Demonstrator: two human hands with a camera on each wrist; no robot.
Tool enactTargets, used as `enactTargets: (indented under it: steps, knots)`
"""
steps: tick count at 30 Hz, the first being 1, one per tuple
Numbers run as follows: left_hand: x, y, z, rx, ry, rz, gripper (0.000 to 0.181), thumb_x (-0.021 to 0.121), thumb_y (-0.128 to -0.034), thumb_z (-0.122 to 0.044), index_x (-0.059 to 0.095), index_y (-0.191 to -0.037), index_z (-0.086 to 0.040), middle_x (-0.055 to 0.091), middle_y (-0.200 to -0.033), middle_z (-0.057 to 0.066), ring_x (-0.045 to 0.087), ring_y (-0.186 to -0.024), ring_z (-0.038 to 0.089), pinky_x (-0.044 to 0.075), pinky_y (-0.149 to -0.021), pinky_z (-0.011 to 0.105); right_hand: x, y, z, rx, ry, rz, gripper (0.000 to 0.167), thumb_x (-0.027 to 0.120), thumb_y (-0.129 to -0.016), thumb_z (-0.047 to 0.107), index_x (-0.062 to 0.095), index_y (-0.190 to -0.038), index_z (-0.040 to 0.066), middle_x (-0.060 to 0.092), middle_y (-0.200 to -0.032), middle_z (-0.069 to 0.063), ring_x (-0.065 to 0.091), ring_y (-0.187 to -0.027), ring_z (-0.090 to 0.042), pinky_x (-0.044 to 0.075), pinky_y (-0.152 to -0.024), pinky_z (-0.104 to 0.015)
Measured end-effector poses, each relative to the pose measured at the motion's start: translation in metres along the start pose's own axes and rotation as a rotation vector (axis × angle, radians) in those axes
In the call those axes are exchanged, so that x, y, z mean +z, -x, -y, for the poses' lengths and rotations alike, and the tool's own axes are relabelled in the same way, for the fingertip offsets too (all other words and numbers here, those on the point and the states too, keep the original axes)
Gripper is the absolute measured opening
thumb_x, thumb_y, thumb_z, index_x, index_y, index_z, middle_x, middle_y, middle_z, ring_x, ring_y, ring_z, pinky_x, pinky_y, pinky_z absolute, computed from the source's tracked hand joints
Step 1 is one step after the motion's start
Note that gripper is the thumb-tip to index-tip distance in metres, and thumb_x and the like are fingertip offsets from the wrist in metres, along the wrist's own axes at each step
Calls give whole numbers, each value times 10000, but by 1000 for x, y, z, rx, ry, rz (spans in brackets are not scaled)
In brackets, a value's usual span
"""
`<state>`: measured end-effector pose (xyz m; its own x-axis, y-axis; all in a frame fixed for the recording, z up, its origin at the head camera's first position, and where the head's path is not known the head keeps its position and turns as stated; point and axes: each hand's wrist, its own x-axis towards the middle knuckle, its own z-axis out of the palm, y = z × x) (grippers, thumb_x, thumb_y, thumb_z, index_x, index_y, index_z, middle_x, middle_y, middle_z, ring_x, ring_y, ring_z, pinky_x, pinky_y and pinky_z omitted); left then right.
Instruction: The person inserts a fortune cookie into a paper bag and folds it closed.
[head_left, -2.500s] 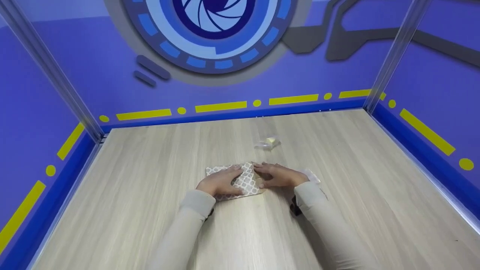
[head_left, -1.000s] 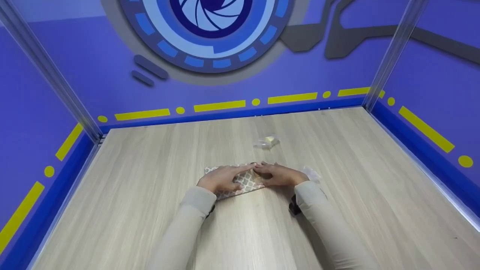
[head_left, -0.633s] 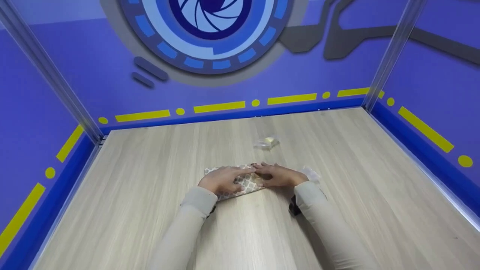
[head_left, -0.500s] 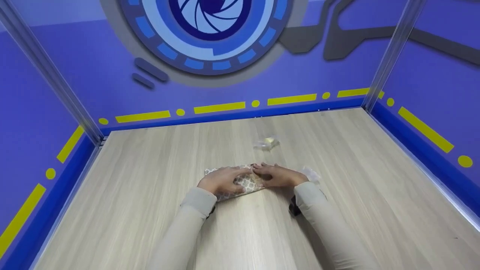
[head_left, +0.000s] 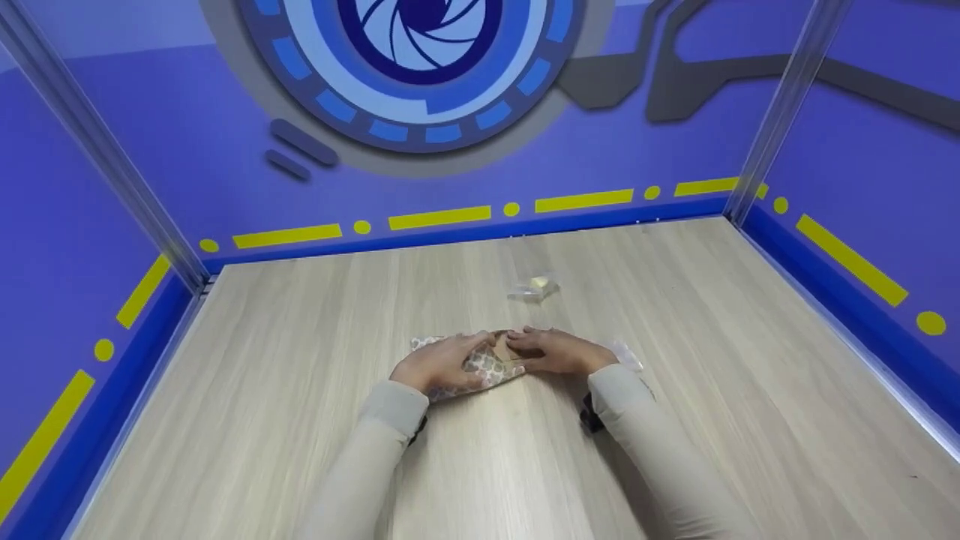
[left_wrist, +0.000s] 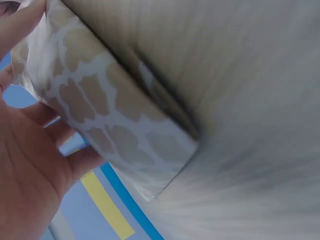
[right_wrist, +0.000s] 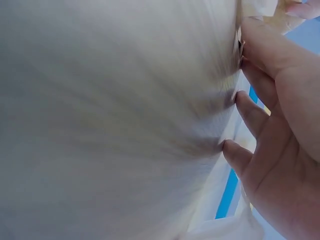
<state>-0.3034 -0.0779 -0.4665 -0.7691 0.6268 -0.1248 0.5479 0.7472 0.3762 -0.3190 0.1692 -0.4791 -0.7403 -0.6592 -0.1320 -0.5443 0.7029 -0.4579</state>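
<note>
A flat patterned paper packet [head_left: 491,369], white with a beige-grey lattice print, lies on the table and shows plain brown at its right end. My left hand [head_left: 442,363] spans its left part, thumb at the near edge and fingers over the far side. In the left wrist view the packet [left_wrist: 112,107] is tilted, one edge raised off the table, between thumb and fingers. My right hand [head_left: 559,351] holds the brown end with thumb and fingers, close to the left fingertips. The right wrist view shows some fingertips of this hand [right_wrist: 280,135] touching the tabletop.
Behind the hands lies a small clear plastic bag [head_left: 534,289] with a pale yellow piece in it. Another bit of clear plastic [head_left: 626,355] sits beyond the right wrist. Blue-purple panels [head_left: 225,150] wall in the wooden table [head_left: 315,322] at the back and sides.
My left fingertips have drawn back leftward from the right hand's fingertips, uncovering more of the brown end. The packet has shifted and tilted slightly. My right hand has stayed almost still.
</note>
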Motion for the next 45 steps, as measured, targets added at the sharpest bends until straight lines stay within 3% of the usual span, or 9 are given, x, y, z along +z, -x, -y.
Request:
enactTargets:
  steps: [12,18,24,28,32,34,39,45]
  knots:
    - [1,4,3,-24,13,-40,656,681,-836,-381,395,-1416,-271,552,-1379,69,536,-1253,277,437,-1045,434,-2,-2,4,-34,87,-21,553,632,-920,323,490,-1405,98,493,-1436,-104,380,-1380,-359,355,-1109,-496]
    - [2,5,4,-37,31,-45,700,691,-831,-365,365,-1444,-272,551,-1379,73,534,-1256,279,435,-1047,438,-8,-1,5,-59,121,-20,451,623,-932,259,566,-1337,72,554,-1376,-123,488,-1296,-359,406,-1072,-476]
    - [4,5,4,-41,29,-48,709,698,-837,-395,353,-1449,-299,547,-1383,86,530,-1260,285,434,-1050,441,-11,2,3,-108,95,-54,383,622,-933,219,618,-1272,43,620,-1294,-126,596,-1185,-292,493,-984,-416]
    - [5,5,4,-42,24,-54,692,701,-830,-394,362,-1427,-312,572,-1345,102,549,-1232,291,448,-1031,449,-15,5,0,-125,20,-107,271,616,-927,137,671,-1166,20,687,-1164,-120,667,-995,-232,551,-856,-389]
    - [6,5,4,-44,27,-56,684,699,-826,-391,369,-1419,-308,578,-1336,107,553,-1224,294,448,-1029,453,-21,13,-2,-66,-51,-130,269,582,-937,101,663,-1171,-1,680,-1168,-144,657,-1040,-271,535,-895,-419]
    - [6,5,4,-49,30,-55,690,699,-822,-388,367,-1422,-312,570,-1347,103,547,-1233,294,443,-1034,454,-25,17,-2,0,-83,-131,317,573,-953,139,636,-1237,14,645,-1247,-148,598,-1180,-303,483,-996,-440]
    - [4,6,4,-62,41,-50,695,703,-821,-394,365,-1423,-320,553,-1373,84,532,-1253,289,438,-1038,458,-35,28,-6,155,-140,-127,364,587,-959,258,627,-1272,77,624,-1295,-95,547,-1250,-280,436,-1052,-448]
    - [4,7,2,-56,41,-48,681,699,-832,-406,367,-1419,-311,558,-1369,73,534,-1253,282,437,-1043,447,-45,40,-18,143,-121,-145,355,568,-965,201,618,-1263,16,638,-1256,-153,577,-1200,-321,453,-1019,-491]
